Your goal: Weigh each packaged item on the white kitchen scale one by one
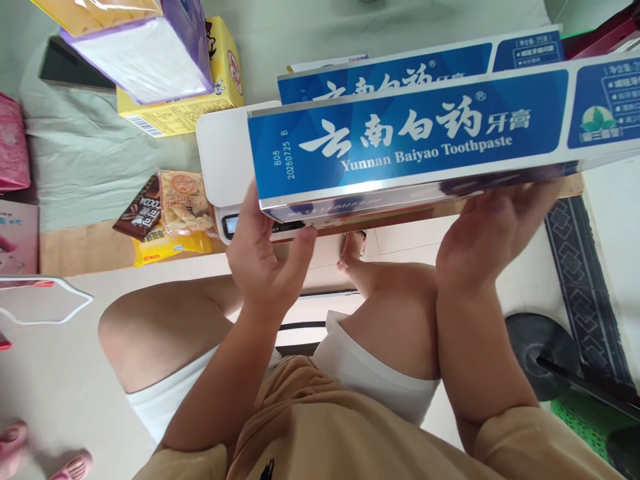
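Observation:
A large blue-and-white toothpaste box [410, 143] is held up in front of me, its long printed side facing me and its lower edge tilted up slightly to the right. My left hand [267, 257] supports its left end, with the thumb apart below the edge and the fingertips partly hidden behind the box. Under the right part, my right hand [493, 230] grips the bottom, its fingers mostly covered. Just behind is a second toothpaste box [380, 77]; whether it is touched or rests on something I cannot tell. The white digital scale [225, 157] lies partly hidden beneath the boxes.
Left of the scale lie a bagged snack [184, 203], a dark brown packet [143, 208] and a yellow packet [173, 247] near the table edge. Farther back stand a yellow box [180, 110] and a purple-edged pack [145, 60]. A round black base [543, 353] stands on the floor at right.

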Tool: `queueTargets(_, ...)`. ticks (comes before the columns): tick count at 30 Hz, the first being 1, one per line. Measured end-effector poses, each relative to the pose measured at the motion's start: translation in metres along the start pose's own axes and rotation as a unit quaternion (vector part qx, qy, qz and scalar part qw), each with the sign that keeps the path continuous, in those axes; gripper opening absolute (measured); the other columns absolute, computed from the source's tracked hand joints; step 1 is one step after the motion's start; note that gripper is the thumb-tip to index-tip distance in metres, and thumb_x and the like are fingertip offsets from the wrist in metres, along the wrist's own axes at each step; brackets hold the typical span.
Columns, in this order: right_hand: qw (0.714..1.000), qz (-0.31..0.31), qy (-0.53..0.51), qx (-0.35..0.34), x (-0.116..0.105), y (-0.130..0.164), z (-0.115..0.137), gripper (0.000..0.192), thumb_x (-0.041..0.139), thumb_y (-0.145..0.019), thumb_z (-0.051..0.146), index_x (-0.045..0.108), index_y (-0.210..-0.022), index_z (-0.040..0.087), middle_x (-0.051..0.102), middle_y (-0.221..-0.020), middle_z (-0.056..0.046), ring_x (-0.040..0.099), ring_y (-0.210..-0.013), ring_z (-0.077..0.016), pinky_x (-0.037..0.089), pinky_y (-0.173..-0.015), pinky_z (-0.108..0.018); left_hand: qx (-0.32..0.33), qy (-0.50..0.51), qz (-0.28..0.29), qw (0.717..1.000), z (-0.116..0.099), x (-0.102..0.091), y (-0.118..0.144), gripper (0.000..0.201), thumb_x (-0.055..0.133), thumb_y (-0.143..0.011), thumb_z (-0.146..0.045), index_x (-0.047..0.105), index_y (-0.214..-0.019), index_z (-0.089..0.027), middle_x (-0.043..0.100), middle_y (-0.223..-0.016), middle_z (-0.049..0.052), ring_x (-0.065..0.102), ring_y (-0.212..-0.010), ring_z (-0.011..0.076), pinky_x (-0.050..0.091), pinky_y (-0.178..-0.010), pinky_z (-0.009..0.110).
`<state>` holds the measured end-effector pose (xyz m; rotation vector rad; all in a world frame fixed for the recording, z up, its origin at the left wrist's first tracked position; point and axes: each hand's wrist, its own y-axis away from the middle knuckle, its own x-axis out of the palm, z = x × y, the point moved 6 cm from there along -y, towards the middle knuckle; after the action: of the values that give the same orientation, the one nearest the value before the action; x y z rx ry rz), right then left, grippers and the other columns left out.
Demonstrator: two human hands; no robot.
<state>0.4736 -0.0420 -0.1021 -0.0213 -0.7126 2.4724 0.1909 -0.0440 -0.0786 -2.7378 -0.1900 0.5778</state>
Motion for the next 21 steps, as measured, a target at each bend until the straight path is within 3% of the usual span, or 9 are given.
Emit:
queueTargets(2,0.999,0.005,-0.007,-0.048,-0.003,-0.002,0.000,0.064,0.069,-0.082,0.064,0.054,-0.140,0.040,0.053,-0.145,-0.001,0.050,-0.154,-0.0268,0.043,-0.129,-0.054,0.046,0.044,-0.014,0.998,-0.012,-0.003,-0.006,0.050,0.057,-0.101,-0.063,0.062,-0.139,-0.030,0.075,-0.126,0.006,0.071,-0.127,0.0257,0.061,-0.108,0.041)
queueTargets(6,0.987,0.067,-0.024,-0.144,0.002,-0.002,-0.001,0.066,0.056,-0.090,0.067,0.041,-0.153,0.050,0.041,-0.156,0.002,0.049,-0.155,-0.0265,0.042,-0.126,-0.057,0.074,0.004,-0.024,0.997,-0.019,-0.004,-0.013,0.045,0.053,-0.103,-0.062,0.069,-0.134,-0.033,0.078,-0.120,0.003,0.076,-0.105,0.0217,0.063,-0.089,0.036)
queueTargets(10,0.985,0.093,-0.026,-0.144,0.008,-0.001,0.000,0.060,0.056,-0.094,0.058,0.047,-0.153,0.048,0.047,-0.151,0.002,0.041,-0.160,-0.0199,0.043,-0.125,-0.047,0.071,-0.041,-0.056,0.995,-0.015,-0.004,-0.011,0.046,0.054,-0.102,-0.064,0.072,-0.130,-0.032,0.079,-0.119,0.003,0.075,-0.103,0.0217,0.062,-0.088,0.037)
queueTargets(14,0.983,0.094,-0.041,-0.151,0.013,-0.001,0.012,0.052,0.056,-0.097,0.052,0.054,-0.150,0.048,0.051,-0.148,0.002,0.049,-0.154,-0.0172,0.046,-0.121,-0.044,0.082,-0.032,-0.074,0.993,-0.016,-0.005,-0.010,0.046,0.054,-0.103,-0.064,0.070,-0.133,-0.032,0.078,-0.125,0.004,0.076,-0.105,0.0223,0.063,-0.090,0.040)
queueTargets(17,0.984,0.090,-0.074,-0.132,0.016,-0.001,0.019,0.048,0.062,-0.097,0.036,0.064,-0.144,0.044,0.060,-0.140,0.002,0.057,-0.146,-0.0134,0.047,-0.118,-0.038,0.053,-0.057,-0.002,0.997,-0.013,0.002,-0.011,0.056,0.044,-0.104,-0.068,0.062,-0.144,-0.034,0.077,-0.128,0.004,0.075,-0.114,0.0250,0.065,-0.096,0.044)
queueTargets(21,0.983,0.049,-0.147,-0.101,0.018,0.000,0.028,0.044,0.069,-0.089,0.026,0.075,-0.132,0.036,0.068,-0.129,0.001,0.068,-0.128,-0.0132,0.050,-0.110,-0.034,0.058,-0.096,0.192,0.975,-0.011,0.022,-0.010,0.066,0.045,-0.101,-0.074,0.053,-0.154,-0.036,0.074,-0.140,0.002,0.065,-0.139,0.0294,0.066,-0.106,0.049)
